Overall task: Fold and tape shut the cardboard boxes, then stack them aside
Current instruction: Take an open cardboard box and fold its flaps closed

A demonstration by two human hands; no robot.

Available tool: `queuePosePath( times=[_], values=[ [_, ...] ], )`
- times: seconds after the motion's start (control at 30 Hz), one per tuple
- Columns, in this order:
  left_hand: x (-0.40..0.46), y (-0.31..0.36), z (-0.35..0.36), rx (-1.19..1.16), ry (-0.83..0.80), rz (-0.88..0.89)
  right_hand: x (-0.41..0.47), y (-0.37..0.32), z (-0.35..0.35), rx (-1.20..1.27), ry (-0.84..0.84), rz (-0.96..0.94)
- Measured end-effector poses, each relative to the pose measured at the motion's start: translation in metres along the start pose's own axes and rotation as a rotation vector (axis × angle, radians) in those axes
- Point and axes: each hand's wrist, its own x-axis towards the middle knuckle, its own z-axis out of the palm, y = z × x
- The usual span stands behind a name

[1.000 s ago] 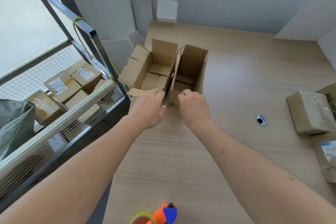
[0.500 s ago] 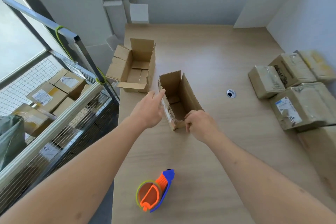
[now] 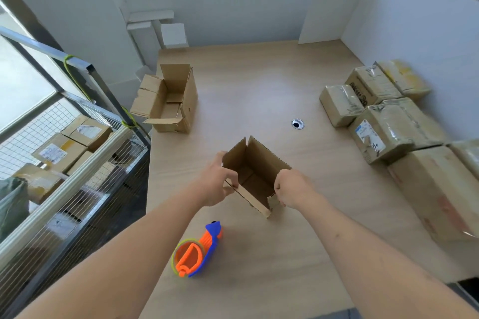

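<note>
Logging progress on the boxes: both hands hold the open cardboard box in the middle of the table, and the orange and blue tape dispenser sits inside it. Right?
Not quite. The head view shows the tape dispenser lying on the table, nearer than the open box, not inside it. The left hand and right hand do hold the box.

The room is bright with soft daylight from the window (image 3: 23, 90) on the left. A pale shine sits on the desk (image 3: 259, 90). Shadows are soft and faint. The wide lens bends the walls and edges. The parcels (image 3: 404, 77) at far right look blurry.
</note>
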Motion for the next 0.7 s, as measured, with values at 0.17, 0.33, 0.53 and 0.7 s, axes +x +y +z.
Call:
queuePosePath(
  times=[0.17,0.33,0.53,0.7],
  values=[
    [-0.004,0.032,0.04,0.041,0.084,0.032,-0.004,0.033,0.009,-0.153,0.112,-0.241],
    [-0.016,0.044,0.065,0.047,0.079,-0.039,-0.007,0.047,0.025,-0.161,0.342,-0.411],
    [-0.032,0.055,0.076,-0.005,0.023,-0.213,-0.005,0.041,0.021,-0.167,0.335,-0.407],
    [-0.029,0.069,0.079,-0.153,0.349,-0.489,-0.009,0.045,0.032,0.005,0.245,-0.439]
  ],
)
